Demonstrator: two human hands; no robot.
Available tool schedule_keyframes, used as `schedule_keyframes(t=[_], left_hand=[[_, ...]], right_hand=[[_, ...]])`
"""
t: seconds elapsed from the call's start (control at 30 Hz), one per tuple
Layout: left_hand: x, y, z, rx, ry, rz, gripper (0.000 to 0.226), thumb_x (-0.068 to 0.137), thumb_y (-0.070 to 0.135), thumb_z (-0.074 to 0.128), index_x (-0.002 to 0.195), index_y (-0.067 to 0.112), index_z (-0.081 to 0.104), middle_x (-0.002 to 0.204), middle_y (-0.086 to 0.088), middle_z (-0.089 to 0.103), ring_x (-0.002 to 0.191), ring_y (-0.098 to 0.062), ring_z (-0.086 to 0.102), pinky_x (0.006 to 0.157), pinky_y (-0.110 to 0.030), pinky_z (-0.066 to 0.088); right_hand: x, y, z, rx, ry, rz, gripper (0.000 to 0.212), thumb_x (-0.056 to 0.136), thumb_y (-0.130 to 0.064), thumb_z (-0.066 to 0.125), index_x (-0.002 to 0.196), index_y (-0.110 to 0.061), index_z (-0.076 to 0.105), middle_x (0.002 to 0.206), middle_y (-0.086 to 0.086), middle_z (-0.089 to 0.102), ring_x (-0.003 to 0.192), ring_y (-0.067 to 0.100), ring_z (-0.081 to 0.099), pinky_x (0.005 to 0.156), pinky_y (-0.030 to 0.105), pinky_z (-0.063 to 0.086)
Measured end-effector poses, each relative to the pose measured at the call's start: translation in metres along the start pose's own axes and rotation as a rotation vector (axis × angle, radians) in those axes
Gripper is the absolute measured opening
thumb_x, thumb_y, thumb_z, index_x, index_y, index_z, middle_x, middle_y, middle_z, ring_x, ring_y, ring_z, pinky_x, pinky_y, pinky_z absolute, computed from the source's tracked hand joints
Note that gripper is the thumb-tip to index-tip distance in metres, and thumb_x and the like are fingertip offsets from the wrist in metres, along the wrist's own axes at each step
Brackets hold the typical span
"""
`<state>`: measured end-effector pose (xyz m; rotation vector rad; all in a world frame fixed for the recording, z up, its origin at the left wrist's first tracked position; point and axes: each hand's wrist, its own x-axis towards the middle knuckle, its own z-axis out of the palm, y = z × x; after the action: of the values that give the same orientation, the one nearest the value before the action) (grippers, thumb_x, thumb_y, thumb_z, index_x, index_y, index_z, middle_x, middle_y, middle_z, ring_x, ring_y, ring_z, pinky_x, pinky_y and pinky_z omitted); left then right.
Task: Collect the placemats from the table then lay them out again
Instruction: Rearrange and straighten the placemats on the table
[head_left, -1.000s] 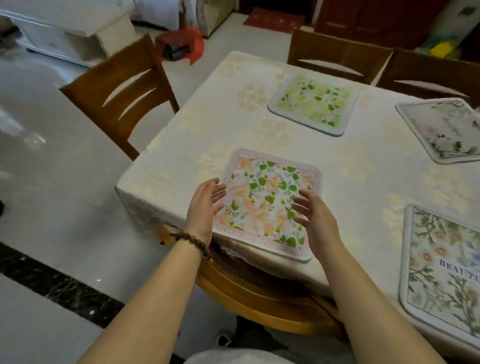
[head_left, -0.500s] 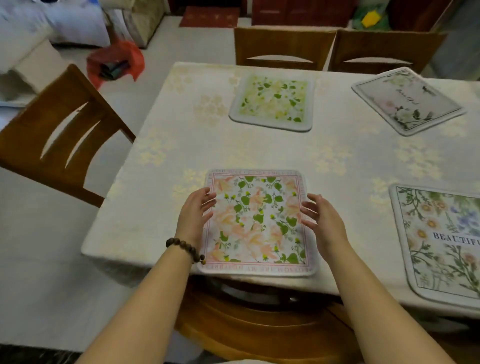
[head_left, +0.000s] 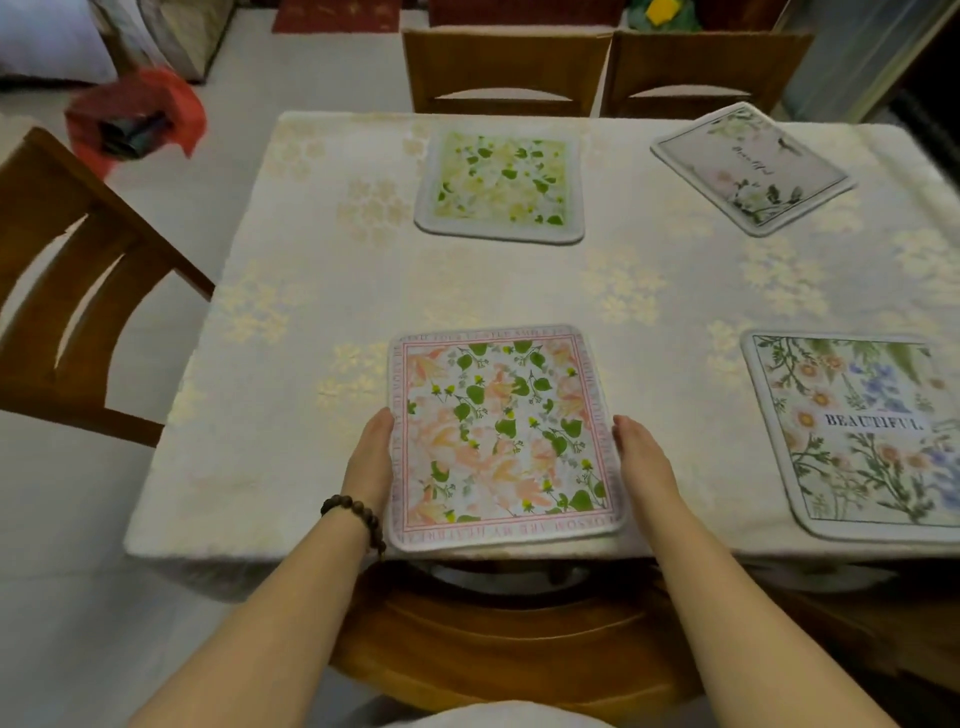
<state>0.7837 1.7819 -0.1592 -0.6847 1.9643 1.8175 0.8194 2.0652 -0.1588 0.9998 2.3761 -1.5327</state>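
Both hands, left hand (head_left: 370, 462) and right hand (head_left: 641, 457), are pressing flat, unclenched fingers against the side edges of the pink-bordered placemat (head_left: 501, 436), which is overhanging the surface's (head_left: 311, 322) near edge, so a careless nudge could be tipping it off.

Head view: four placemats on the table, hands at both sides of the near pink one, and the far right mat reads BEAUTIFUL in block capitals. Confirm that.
One slip. The head view shows the block-capital BEAUTIFUL on the near right mat; the far right mat carries script lettering. Four placemats on the table and the left hand and right hand flanking the pink mat are right.
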Motion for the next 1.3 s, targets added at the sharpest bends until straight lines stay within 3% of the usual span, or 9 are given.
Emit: schedule_keyframes(t=[0.1,0.33,0.5,0.73,0.87,0.97,1.03,1.17,1.3], left_hand=[[0.006,0.005,0.007,0.054,-0.013,-0.028,0.047,0.088,0.058,0.038,0.11,0.027,0.066,0.101,0.0,0.073,0.088,-0.02,0.071,0.077,-0.039,0.056],[0.009,0.018,0.021,0.064,-0.059,-0.042,0.046,0.089,0.061,0.037,0.098,0.029,0.068,0.079,0.014,0.075,0.064,-0.003,0.069,0.059,-0.024,0.041],[0.003,0.009,0.016,0.072,-0.032,0.013,0.041,0.082,0.064,0.037,0.086,0.035,0.066,0.088,0.013,0.069,0.086,-0.009,0.064,0.065,-0.027,0.04],[0.0,-0.014,0.013,0.071,-0.056,-0.047,0.069,0.082,0.07,0.037,0.137,0.03,0.049,0.133,0.005,0.057,0.12,-0.018,0.055,0.104,-0.048,0.04],[-0.003,-0.016,0.013,0.045,-0.053,-0.043,0.034,0.085,0.065,0.037,0.1,0.051,0.065,0.096,0.018,0.073,0.083,-0.004,0.07,0.077,-0.036,0.052],[-0.004,-0.009,0.012,-0.029,-0.041,-0.025,0.029,0.086,0.057,0.04,0.069,0.043,0.059,0.063,0.028,0.065,0.058,0.01,0.062,0.062,-0.025,0.047],[-0.004,-0.007,0.01,-0.088,-0.037,-0.008,0.021,0.093,0.049,0.04,0.081,0.04,0.054,0.068,0.03,0.066,0.07,0.01,0.063,0.06,-0.019,0.047],[-0.003,-0.009,0.002,-0.178,0.035,-0.026,0.044,0.096,0.047,0.042,0.134,0.026,0.047,0.124,0.014,0.051,0.116,-0.009,0.048,0.092,-0.031,0.04],[-0.008,-0.008,-0.007,-0.245,0.108,0.019,0.044,0.097,0.039,0.042,0.137,0.019,0.044,0.133,-0.001,0.052,0.119,-0.018,0.051,0.104,-0.039,0.04]], right_hand=[[-0.001,0.004,-0.004,0.062,0.018,0.016,0.034,0.099,-0.036,0.032,0.096,-0.013,0.057,0.077,-0.018,0.051,0.069,-0.005,0.048,0.056,0.017,0.033],[0.006,0.011,-0.025,0.066,0.029,0.048,0.032,0.101,-0.037,0.028,0.083,-0.026,0.052,0.083,-0.01,0.056,0.078,0.004,0.054,0.07,0.026,0.043],[0.0,0.011,-0.023,0.132,0.018,0.066,0.032,0.101,-0.042,0.028,0.081,-0.035,0.051,0.084,-0.019,0.054,0.08,-0.003,0.051,0.07,0.022,0.039],[-0.017,0.02,-0.017,0.101,0.011,0.072,0.031,0.101,-0.044,0.026,0.093,-0.036,0.055,0.086,-0.019,0.06,0.075,-0.006,0.054,0.056,0.014,0.036],[-0.016,0.028,-0.018,0.082,0.009,0.071,0.038,0.102,-0.043,0.025,0.1,-0.026,0.059,0.091,-0.011,0.065,0.073,-0.005,0.061,0.05,0.011,0.042],[-0.016,0.021,-0.018,0.092,0.036,0.044,0.037,0.102,-0.04,0.027,0.097,-0.023,0.058,0.087,-0.012,0.062,0.064,-0.02,0.057,0.041,0.001,0.038],[-0.017,0.014,-0.017,0.114,0.055,0.027,0.033,0.102,-0.041,0.028,0.096,-0.028,0.057,0.085,-0.013,0.061,0.061,-0.022,0.055,0.039,0.0,0.036],[-0.015,0.0,-0.011,0.152,-0.009,0.026,0.044,0.098,-0.051,0.028,0.111,-0.024,0.061,0.096,-0.005,0.07,0.074,0.001,0.069,0.047,0.012,0.047],[-0.015,-0.016,0.0,0.258,-0.086,0.006,0.049,0.096,-0.055,0.034,0.131,-0.026,0.055,0.116,-0.011,0.066,0.102,0.007,0.065,0.076,0.027,0.054]])
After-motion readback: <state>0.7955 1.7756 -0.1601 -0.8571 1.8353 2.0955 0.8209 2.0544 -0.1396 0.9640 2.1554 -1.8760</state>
